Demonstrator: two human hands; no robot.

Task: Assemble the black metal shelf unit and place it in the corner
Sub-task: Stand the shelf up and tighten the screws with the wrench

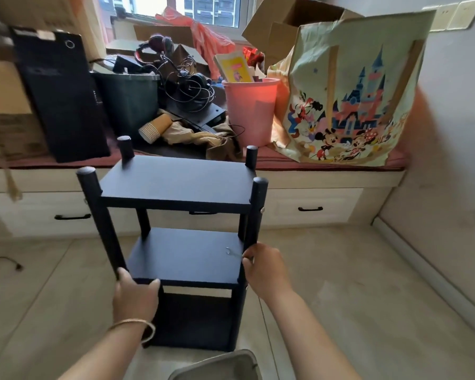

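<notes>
- Black metal shelf unit (176, 215) is standing upright on the pale floor (340, 297), before the window bench (327, 182).
- Left hand (135, 294) is grasping the middle shelf's front-left corner.
- Right hand (266, 270) is gripping the front-right post at that shelf.

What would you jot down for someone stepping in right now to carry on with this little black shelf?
Left hand: fingers curled round the front left post and front edge of the middle board of the black metal three-tier shelf unit.
Right hand: grip on the front right post at the same height; it also seems to pinch a small silver hex key.
Shelf: upright on the pale tiled floor, before the cluttered window bench with drawers.
Done: four posts and three boards look joined.
Left: check the screws, then carry it to the corner, probably on the right.
</notes>
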